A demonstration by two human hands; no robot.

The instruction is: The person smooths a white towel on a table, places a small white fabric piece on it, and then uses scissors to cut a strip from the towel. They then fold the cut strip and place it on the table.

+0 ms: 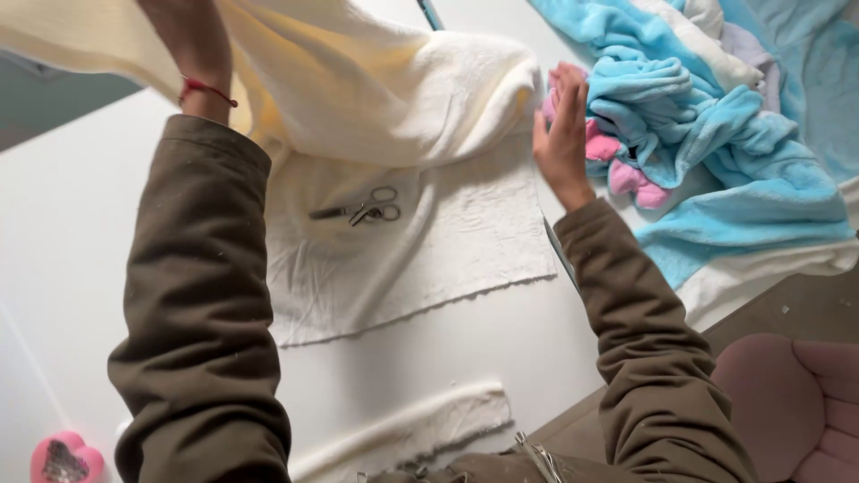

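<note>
My left hand [192, 40], with a red string at the wrist, grips a cream fleece cloth [358, 80] and lifts it off the white table [72, 224]. My right hand [565, 130] is flat and upright, fingers together, pressed against the cloth's right fold beside a pink and blue plush pile [680, 116]. A pair of small metal scissors [362, 210] lies on a thin white fabric sheet [412, 259] under the raised cloth.
A narrow cream fabric strip [420, 425] lies near the table's front edge. A pink heart-shaped item [64, 458] sits at the lower left. A pink padded chair [787, 402] stands at the lower right.
</note>
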